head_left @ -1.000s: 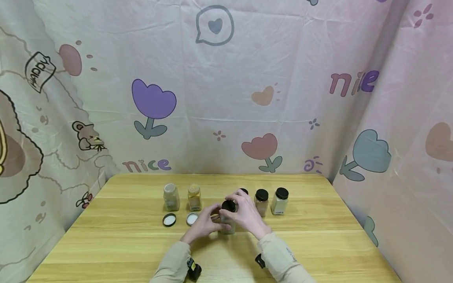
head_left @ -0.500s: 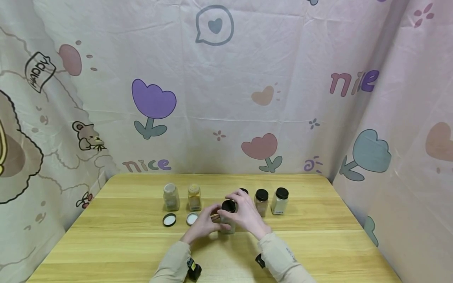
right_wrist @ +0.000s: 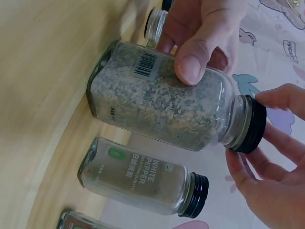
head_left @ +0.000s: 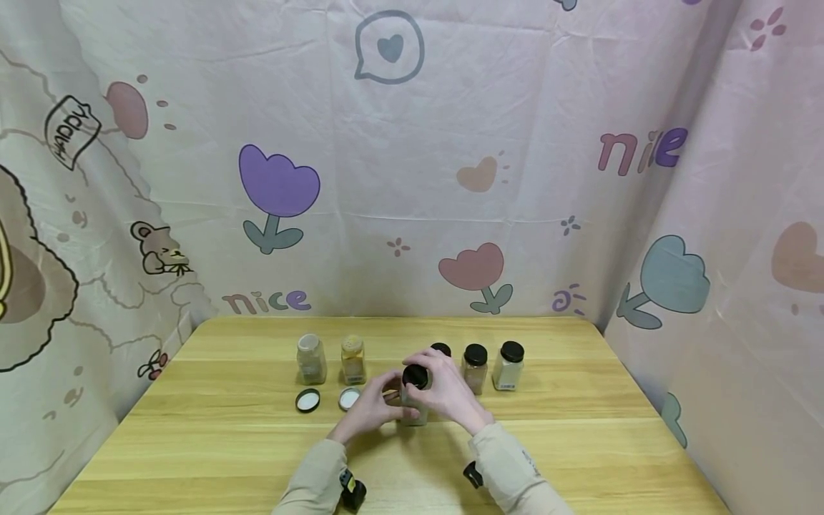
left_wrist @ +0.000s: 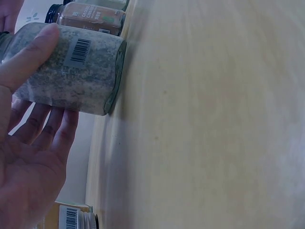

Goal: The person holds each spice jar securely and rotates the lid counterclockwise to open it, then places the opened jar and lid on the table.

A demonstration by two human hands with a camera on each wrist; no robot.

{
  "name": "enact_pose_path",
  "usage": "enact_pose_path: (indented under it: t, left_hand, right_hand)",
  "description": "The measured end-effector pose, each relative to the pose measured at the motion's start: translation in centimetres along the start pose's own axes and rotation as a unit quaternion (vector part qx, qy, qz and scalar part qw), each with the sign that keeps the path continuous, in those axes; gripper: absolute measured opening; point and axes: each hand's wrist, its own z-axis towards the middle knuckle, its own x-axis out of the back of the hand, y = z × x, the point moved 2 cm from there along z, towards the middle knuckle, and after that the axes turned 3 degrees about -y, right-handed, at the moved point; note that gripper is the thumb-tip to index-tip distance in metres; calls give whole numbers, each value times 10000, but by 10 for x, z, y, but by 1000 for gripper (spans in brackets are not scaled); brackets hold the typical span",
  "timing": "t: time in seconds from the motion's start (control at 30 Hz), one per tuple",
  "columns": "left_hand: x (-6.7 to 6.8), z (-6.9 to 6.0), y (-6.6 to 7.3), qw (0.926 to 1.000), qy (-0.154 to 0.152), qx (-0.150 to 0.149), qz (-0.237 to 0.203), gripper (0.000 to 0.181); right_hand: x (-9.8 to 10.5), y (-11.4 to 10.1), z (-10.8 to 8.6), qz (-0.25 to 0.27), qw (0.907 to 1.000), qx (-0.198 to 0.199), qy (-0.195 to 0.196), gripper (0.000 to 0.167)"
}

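A clear glass spice jar (right_wrist: 157,95) with grey-and-pale coarse flakes and a black lid (right_wrist: 252,125) stands on the table in front of me. My left hand (left_wrist: 35,138) grips the jar's body, with its thumb on the near face and fingers round the far side. At the top, my right hand (head_left: 444,390) pinches the lid between thumb and fingers. The lid sits on the jar's neck, as the right wrist view shows. In the head view, the hands partly cover the jar.
To the left are an uncovered pale jar (head_left: 312,361) and a yellow spice jar (head_left: 353,363), with two loose lids (head_left: 307,400) in front. Black-lidded jars stand at the right: a white pepper jar (right_wrist: 138,176), a brownish one (head_left: 475,372) and a pale one (head_left: 508,368).
My right hand's fingers have turned slightly round the lid, fingertips to the left and thumb to the right. The left hand and the jar stay in place.
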Motion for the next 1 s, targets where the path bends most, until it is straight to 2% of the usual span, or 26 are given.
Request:
enact_pose_path:
  t: [0.1, 0.27, 0.4, 0.63, 0.77, 1.0]
  left_hand:
    - [0, 0, 0, 10000, -37, -46, -57, 46]
    - [0, -1, 0, 9995, -66, 173, -241, 46]
    - [0, -1, -1, 9993, -58, 226, -301, 49]
    - [0, 1, -1, 10000, -32, 0, -33, 48]
    - [0, 1, -1, 9999, -88, -43, -102, 49]
    - [0, 0, -2, 9994, -54, 171, -290, 51]
  right_hand:
    - [-1, 1, -1, -50, 9999, -160, 34, 37]
    - [-3, 0, -3, -381, 9980, -407, 290, 44]
    - [-2, 0, -3, -493, 9974, -383, 369, 39]
    - [-1, -1, 0, -402, 9992, -50, 34, 36]
    - [-2, -1, -1, -340, 9994, -19, -105, 38]
    - [-2, 0, -2, -483, 9976, -371, 315, 38]
